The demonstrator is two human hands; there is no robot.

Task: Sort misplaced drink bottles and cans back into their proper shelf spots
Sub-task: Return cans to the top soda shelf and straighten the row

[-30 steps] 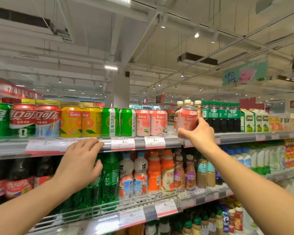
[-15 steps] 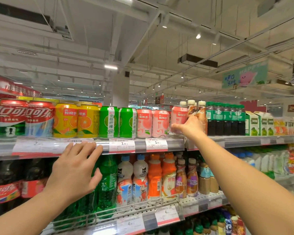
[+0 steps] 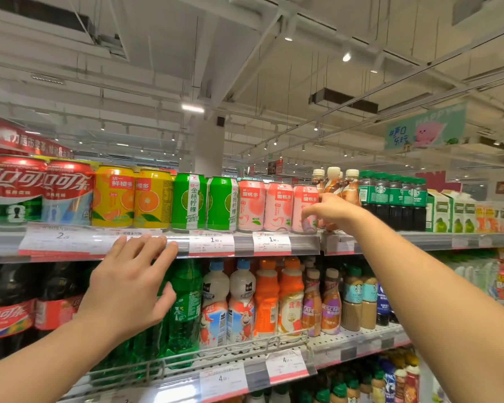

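Right fingertips (image 3: 310,212) curled against the face and right side of the third pink peach can (image 3: 303,209), right of frame centre, on the top shelf (image 3: 245,242). Grip still around the can, not released, though how firmly cannot be told. Can upright, base on the shelf, touching the second pink can (image 3: 277,206) on its left and close beside the brown coffee bottles (image 3: 333,187) on its right. Right hand (image 3: 332,212) and forearm stretching in from the lower right corner.

Left fingers (image 3: 149,245) straight and spread, tips resting on the price rail (image 3: 210,244) at mid-left, below the orange cans (image 3: 134,196) and green cans (image 3: 204,202). Holding nothing; probably bracing.

Likely the final seating of the can in its own row. To do it well: nudge the can back until its face lines up with the two pink neighbours, label forward, above the matching price tag (image 3: 271,242). Keep the push low on the body so it slides rather than tips. Mind the knuckles near the coffee bottles, tall and narrow, easy to topple. Open the fingers straight outward, then withdraw without dragging the can forward.
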